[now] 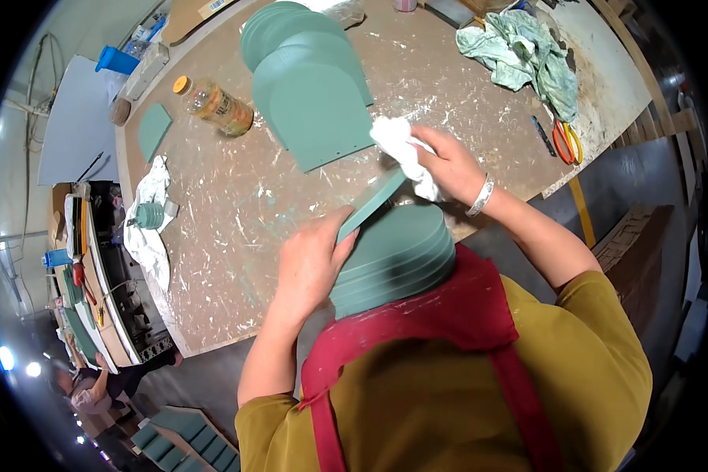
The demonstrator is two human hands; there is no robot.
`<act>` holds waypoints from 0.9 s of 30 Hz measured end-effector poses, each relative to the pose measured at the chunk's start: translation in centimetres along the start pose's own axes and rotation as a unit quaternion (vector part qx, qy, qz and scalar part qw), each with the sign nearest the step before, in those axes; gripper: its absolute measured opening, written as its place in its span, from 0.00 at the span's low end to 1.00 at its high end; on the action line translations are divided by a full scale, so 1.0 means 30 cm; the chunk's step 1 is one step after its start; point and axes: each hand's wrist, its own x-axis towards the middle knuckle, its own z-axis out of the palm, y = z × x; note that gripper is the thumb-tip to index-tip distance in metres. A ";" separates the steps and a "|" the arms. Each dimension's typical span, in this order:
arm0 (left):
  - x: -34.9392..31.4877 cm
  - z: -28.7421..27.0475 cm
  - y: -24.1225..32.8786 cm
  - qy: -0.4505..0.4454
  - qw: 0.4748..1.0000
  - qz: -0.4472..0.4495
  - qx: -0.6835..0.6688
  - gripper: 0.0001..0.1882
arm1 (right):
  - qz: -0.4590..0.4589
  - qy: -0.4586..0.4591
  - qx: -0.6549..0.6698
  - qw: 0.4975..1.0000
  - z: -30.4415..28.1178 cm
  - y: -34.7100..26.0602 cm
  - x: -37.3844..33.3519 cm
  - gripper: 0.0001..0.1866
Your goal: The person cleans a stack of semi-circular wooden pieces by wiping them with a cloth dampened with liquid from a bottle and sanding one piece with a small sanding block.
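A green panel (372,203) is tilted up on edge above the table's near side. My left hand (313,258) grips its near left end, thumb on one face and fingers on the other. A white cloth (405,154) is bunched in my right hand (451,167), pressed against the panel's far right end. Just below the panel, a stack of green rounded panels (393,256) stands close to my red apron (417,318). Farther off, more green round-topped panels (315,110) lie fanned out in an overlapping pile.
A bottle with an orange cap (212,106) stands left of the pile. At the left edge lie a small green piece (154,132) and a white cloth (151,244). A green rag (519,59) and scissors (566,143) lie at the right. A person (94,389) works at lower left.
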 end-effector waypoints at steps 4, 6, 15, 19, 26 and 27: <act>0.026 0.006 -0.042 -0.059 0.996 -0.037 0.063 0.14 | -0.345 -0.019 -0.317 0.883 0.174 -0.154 -0.022 0.15; 0.031 -0.006 -0.009 -0.055 0.996 -0.046 0.046 0.15 | -0.306 -0.041 -0.280 0.909 0.131 -0.134 -0.001 0.15; 0.031 0.012 -0.038 -0.055 0.996 -0.027 0.070 0.13 | -0.284 -0.040 -0.317 0.904 0.189 -0.159 -0.057 0.19; 0.032 0.000 0.006 -0.037 0.997 -0.035 0.056 0.16 | -0.217 -0.058 -0.228 0.947 0.083 -0.086 0.024 0.17; 0.046 -0.026 0.012 -0.056 0.994 -0.089 0.042 0.14 | -0.186 0.068 -0.166 0.966 -0.013 -0.122 0.003 0.11; 0.040 -0.018 -0.007 -0.063 0.993 -0.066 0.073 0.14 | -0.234 0.080 -0.181 0.952 0.024 -0.189 0.004 0.10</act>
